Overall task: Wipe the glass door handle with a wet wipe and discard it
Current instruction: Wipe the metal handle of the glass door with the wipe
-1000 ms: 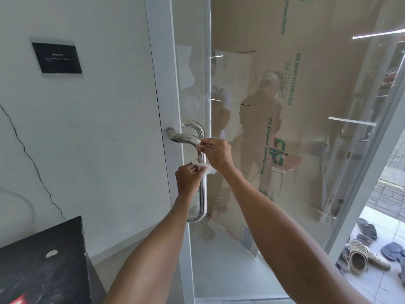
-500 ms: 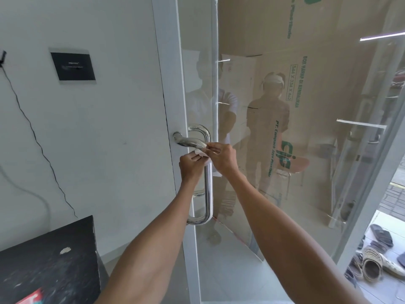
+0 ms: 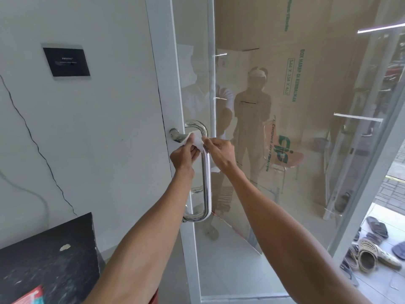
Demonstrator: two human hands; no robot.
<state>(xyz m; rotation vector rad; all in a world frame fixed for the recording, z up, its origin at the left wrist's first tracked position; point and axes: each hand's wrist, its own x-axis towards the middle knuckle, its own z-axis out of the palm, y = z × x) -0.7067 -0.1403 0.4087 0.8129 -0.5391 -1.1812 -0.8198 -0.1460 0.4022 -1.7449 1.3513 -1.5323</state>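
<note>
Wipe [image 3: 195,139] held between both hands at the top bend of the pull handle [image 3: 206,172], draped partly over the lever [image 3: 178,135] just beside it. Left hand [image 3: 183,155] pinches the wipe's left edge, fingers closed on it. Right hand [image 3: 219,152] pinches the right edge, thumb and forefinger closed on it.

Risks, judged:
- Wipe is spread thin between two pinches; pulled taut over the bend it may tear or slip out of one pinch.
- Contact looks limited to the top curve. The straight bar and lower bend may go unwiped if the stroke ends early.
- Pushing on the handle could swing the glass door [image 3: 285,150]; whether it is latched cannot be told.
- Lever sits close to the handle; knuckles may catch on it.

Surroundings: white frame [image 3: 166,84] left of the handle, black wall plate [image 3: 65,61], a wall crack, dark bench [image 3: 43,260] at lower left, sandals [image 3: 370,255] on the floor outside. No bin in view, so discarding means looking elsewhere.
</note>
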